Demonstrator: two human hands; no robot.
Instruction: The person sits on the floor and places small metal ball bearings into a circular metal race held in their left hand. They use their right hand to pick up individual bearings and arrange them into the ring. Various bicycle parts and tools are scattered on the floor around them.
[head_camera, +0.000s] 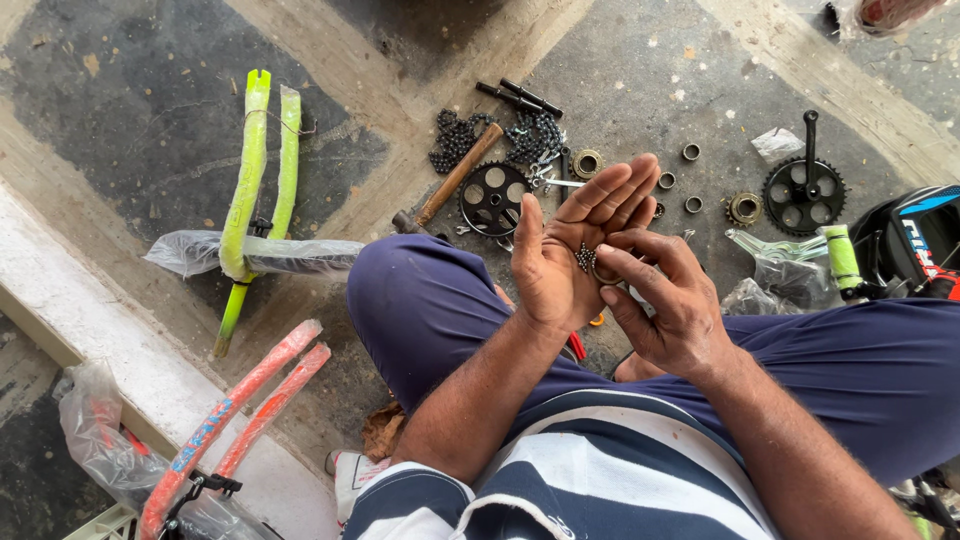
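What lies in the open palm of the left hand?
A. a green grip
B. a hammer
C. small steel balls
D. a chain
C: the left hand is held open with small steel balls heaped in its palm, and the right hand reaches its fingertips to them.

Single head-worn cam, pitched steeply down over the wearer's own lap, facing forward onto the concrete floor (640, 70). Close range: both hands (610, 270) sit mid-frame, near the lens, parts spread on the floor beyond. No second view, so no overlap.
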